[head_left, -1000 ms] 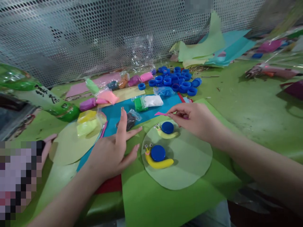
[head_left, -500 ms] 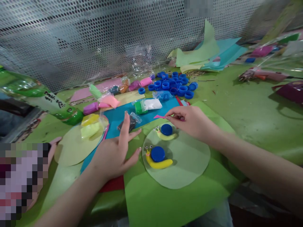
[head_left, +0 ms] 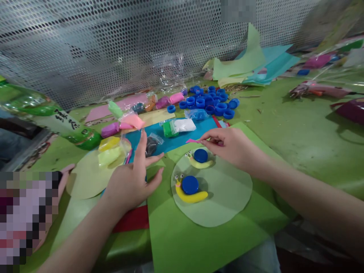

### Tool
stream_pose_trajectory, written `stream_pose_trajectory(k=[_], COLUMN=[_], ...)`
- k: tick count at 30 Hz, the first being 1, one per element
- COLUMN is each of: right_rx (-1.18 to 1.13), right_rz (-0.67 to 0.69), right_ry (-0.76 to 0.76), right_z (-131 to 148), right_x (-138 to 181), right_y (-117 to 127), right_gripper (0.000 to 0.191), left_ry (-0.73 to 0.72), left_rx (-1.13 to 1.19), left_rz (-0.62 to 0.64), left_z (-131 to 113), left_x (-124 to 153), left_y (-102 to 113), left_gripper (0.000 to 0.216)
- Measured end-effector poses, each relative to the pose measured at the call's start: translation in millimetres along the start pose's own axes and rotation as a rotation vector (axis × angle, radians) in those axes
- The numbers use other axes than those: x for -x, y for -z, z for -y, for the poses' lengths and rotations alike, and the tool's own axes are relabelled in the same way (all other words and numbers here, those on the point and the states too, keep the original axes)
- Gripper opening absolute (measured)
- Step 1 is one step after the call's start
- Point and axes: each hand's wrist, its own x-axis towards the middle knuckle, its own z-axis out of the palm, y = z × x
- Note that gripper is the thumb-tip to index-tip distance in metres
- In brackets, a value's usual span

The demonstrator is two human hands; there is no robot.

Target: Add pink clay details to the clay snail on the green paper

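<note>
My right hand (head_left: 224,144) pinches a thin pink plastic clay tool (head_left: 193,141), its flat tip pointing left; the fingers hide its other end. Below that tip, a pale yellow clay snail (head_left: 200,164) with a blue bottle cap (head_left: 200,155) for a shell lies on a light green paper circle (head_left: 222,204). Nearer me on the circle is a brighter yellow clay snail (head_left: 196,198) with a blue cap shell (head_left: 190,185) and googly eyes. My left hand (head_left: 131,178) hovers left of the circle, fingers spread and holding nothing. Under the circle is a green paper sheet (head_left: 176,242).
Many blue bottle caps (head_left: 209,100) are heaped at the back. Bagged white clay (head_left: 184,125) and black clay (head_left: 152,145) lie on blue paper. A green tea bottle (head_left: 62,121) leans at left, near a pixelated phone (head_left: 28,216). A glue gun (head_left: 321,90) lies at right.
My left hand has shifted left, away from the paper circle, uncovering more of the black clay bag. The right hand and its pink tool have hardly moved.
</note>
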Motion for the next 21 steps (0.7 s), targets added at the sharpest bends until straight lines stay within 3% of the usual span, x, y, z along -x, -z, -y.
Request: stream_pose_trajectory(k=[4,7,12,15,21], right_rx=[-0.012,-0.025,-0.037,-0.023,-0.018], right_rz=[-0.003,0.0,-0.008,-0.007,0.016], right_ry=[0.017,0.035,0.038,0.011,-0.023], right_z=[-0.5,-0.2,0.7,1.7,1.2], right_x=[-0.2,0.3,0.6,-0.5,-4.1], right_y=[-0.5,-0.1,2.3,3.8,3.9], right_gripper=[0.012,0.012,0.01,0.011,0.014], left_ry=[0.003,-0.076,-0.237,-0.305,-0.254], left_rx=[0.015,0.0,-0.125,-0.196,-0.244], left_rz=[0.006,0.018,0.031,0.072,0.145], left_z=[1.5,10.0,20.4,19.0,16.3], left_x=[-2.6,-8.3,-17.1,-20.0,-20.6], left_y=[-2.2,-5.5,-7.6,-5.8,-6.8], left_gripper=[0.092,0.089,0.056,0.048,0.047])
